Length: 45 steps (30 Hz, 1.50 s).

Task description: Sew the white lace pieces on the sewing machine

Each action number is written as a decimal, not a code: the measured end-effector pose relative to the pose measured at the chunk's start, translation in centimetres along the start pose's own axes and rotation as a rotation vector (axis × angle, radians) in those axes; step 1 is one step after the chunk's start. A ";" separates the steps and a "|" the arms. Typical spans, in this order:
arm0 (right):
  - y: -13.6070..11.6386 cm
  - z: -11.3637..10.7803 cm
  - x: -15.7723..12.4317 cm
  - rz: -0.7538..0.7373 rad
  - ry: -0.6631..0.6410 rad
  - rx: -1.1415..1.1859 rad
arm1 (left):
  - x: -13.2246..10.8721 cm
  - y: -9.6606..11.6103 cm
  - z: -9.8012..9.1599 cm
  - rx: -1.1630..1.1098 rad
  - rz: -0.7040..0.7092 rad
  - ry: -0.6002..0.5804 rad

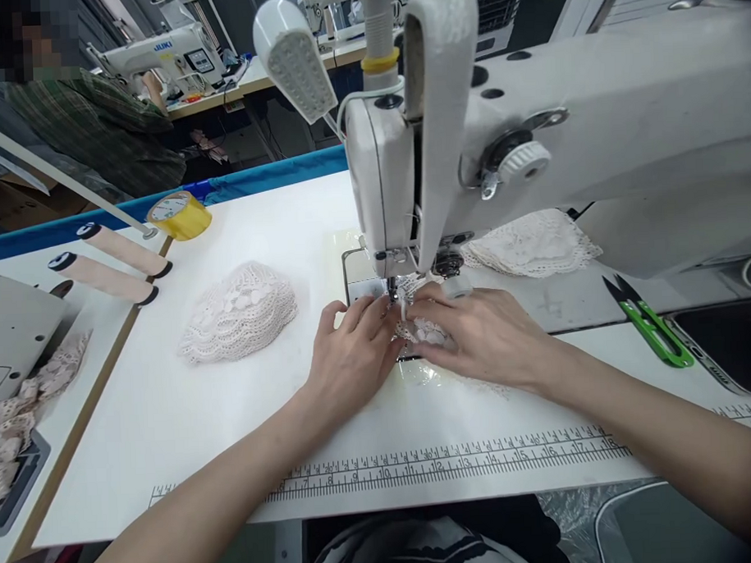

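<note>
My left hand (pixel 350 352) and my right hand (pixel 479 331) lie side by side on a small piece of white lace (pixel 427 332), right under the presser foot (pixel 393 291) of a white sewing machine (pixel 531 136). Fingers of both hands press down on the lace and pinch it near the needle. Most of this lace is hidden beneath my hands. A heap of white lace pieces (pixel 238 312) rests on the table left of my left hand. More lace (pixel 531 243) lies behind the machine's needle area.
Green thread snips (pixel 651 325) lie at the right. A yellow tape roll (pixel 180 214) and two pink tubes (pixel 109 262) sit at the far left. A ruler strip (pixel 443 460) runs along the table's front edge. Another person sits at the back left by a second machine (pixel 164 55).
</note>
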State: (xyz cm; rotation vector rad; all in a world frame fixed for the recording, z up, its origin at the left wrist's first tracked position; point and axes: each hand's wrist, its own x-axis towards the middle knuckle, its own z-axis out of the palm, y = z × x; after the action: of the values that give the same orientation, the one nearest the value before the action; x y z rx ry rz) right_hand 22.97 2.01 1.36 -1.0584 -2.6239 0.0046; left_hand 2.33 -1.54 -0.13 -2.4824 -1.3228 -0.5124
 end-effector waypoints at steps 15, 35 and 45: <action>-0.3 1.6 0.7 0.123 0.086 0.026 | 3.8 -2.2 0.4 -0.392 -0.250 -0.168; 0.1 1.9 0.7 0.066 0.285 -0.032 | 3.2 -2.7 0.3 -0.530 -0.238 -0.151; -0.4 1.1 0.2 -0.181 0.309 -0.070 | 0.0 -0.9 -0.5 0.025 0.215 0.087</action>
State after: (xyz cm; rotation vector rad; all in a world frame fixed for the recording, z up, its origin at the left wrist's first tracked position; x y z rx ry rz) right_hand 22.30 1.97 0.45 -0.7678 -2.4403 -0.2711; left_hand 1.54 -1.25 0.35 -2.5120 -1.0093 -0.5423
